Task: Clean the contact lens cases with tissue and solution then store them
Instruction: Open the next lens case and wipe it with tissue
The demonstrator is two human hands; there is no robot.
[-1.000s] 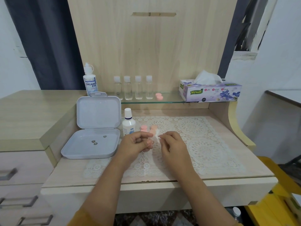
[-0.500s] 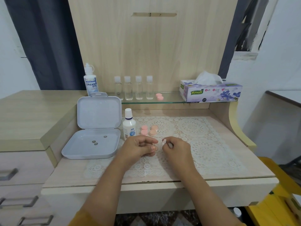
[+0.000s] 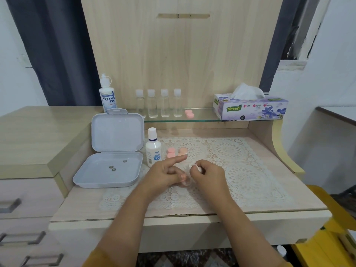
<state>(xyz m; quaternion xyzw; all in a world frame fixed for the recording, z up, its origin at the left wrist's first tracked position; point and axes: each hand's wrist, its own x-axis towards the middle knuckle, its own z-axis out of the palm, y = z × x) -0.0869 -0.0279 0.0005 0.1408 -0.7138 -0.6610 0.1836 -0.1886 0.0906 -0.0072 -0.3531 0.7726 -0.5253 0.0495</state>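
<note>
Lace mat (image 3: 240, 170) underlies both my hands. Left hand (image 3: 165, 175) has lifted its forefinger, apparently gripping a clear case; right hand (image 3: 207, 175) pinches tissue (image 3: 194, 166) just beside it. Wiping continues.

A pale wooden worktop (image 3: 289, 193) meets a tall wooden back panel (image 3: 173, 54). Dark curtains (image 3: 57, 54) hang upper left. Drawers (image 3: 23, 209) fill lower left.

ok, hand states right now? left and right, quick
Left hand: index finger straight, other fingers curled round a small clear contact lens case.
Right hand: fingers pinch a small wad of white tissue.
</note>
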